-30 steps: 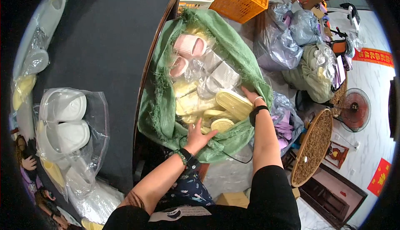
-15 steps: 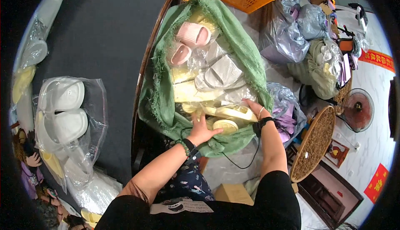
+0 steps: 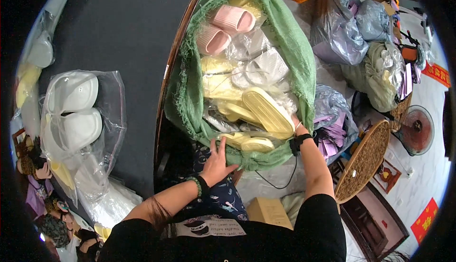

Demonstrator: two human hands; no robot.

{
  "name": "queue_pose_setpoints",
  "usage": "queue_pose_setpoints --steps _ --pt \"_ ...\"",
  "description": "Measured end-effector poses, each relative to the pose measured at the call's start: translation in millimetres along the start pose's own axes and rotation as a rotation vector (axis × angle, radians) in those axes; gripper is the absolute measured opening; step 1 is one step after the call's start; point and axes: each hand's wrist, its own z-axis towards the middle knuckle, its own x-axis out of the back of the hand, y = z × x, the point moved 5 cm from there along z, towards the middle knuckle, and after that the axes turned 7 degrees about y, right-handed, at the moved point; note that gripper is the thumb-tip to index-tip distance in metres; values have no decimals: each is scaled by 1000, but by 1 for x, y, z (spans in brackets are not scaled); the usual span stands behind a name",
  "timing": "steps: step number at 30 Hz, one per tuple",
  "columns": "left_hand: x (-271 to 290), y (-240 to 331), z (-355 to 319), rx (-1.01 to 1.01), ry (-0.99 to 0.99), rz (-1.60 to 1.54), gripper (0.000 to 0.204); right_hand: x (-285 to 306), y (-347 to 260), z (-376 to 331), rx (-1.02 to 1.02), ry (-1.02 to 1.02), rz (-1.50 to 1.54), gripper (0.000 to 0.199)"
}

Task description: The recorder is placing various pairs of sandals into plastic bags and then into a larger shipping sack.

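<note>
A dark round table (image 3: 118, 24) fills the left — pale floor (image 3: 427, 167), woven basket (image 3: 363, 162) and floor fan (image 3: 418, 131) at right.

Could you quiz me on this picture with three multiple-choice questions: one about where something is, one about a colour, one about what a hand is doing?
1. Where do the pink slippers lie in the green sack?
A. at the far end, away from the person
B. at the edge nearest the person
C. outside it, on the floor

2. What colour is the slipper next to the right hand?
A. blue
B. pale yellow
C. black

3. What is the left hand doing?
A. gripping a white slipper
B. hanging at the person's side
C. resting open on the sack's near edge, fingers spread

Answers: 1 A, they lie at the top of the pile, farthest from the person. 2 B, its ribbed sole is pale yellow. 3 C, the fingers lie spread against the green cloth, closed on nothing.
</note>
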Motion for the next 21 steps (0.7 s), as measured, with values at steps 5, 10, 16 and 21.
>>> queue_pose_setpoints --steps 5,10,16,21 --pt "15 54 28 -257 170 42 115 -42 -16 28 24 17 -3 46" --pt "-9 53 51 -124 173 -70 119 -30 17 -10 75 -14 -7 46" --pt "-19 35 76 -56 177 -94 72 -52 -27 14 151 32 3 46" --pt "-5 5 89 -117 203 -118 42 -41 -9 -11 204 11 7 46"
